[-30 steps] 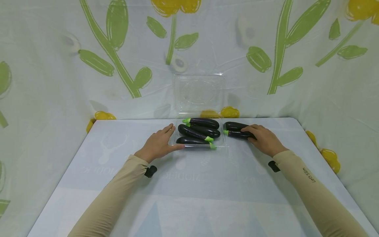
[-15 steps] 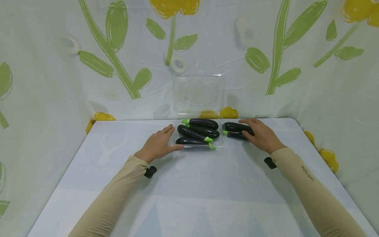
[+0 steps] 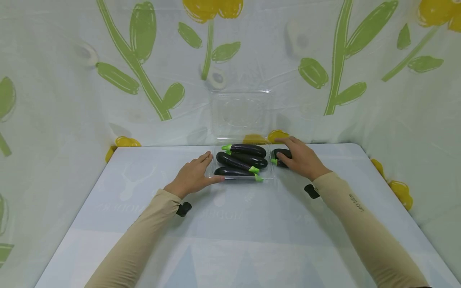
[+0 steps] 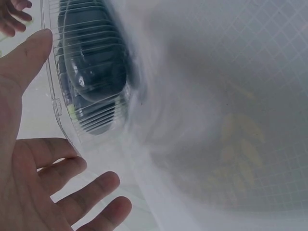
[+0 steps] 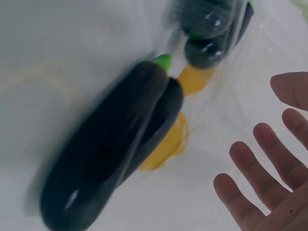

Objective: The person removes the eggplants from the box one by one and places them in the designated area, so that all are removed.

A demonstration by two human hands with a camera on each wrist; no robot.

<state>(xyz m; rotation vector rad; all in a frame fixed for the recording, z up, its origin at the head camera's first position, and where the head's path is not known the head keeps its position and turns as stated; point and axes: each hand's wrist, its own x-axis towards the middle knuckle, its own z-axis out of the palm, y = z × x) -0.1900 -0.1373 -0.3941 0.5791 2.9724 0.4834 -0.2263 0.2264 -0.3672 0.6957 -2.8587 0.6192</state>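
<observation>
Several dark purple eggplants [image 3: 248, 150] with green stems lie in a clear plastic clamshell container [image 4: 57, 107], its lid [image 3: 242, 114] raised behind. My left hand [image 3: 192, 176] spans the container's left side, thumb and index fingertip touching the rim, fingers spread. To the right of the container two more eggplants [image 5: 101, 144] lie side by side on the table, partly hidden behind my right hand in the head view. Just over them is my right hand [image 3: 302, 158], fingers extended and apart; nothing is in its grasp in the right wrist view.
The pale printed tablecloth [image 3: 230, 224] covers the table. A hanging cloth with green leaves and yellow flowers [image 3: 212, 7] stands directly behind the container's lid and wraps around the sides.
My right hand has lifted off the two loose eggplants and shifted left, near the container's right side. The left hand stays at the container, and the eggplants lie as before.
</observation>
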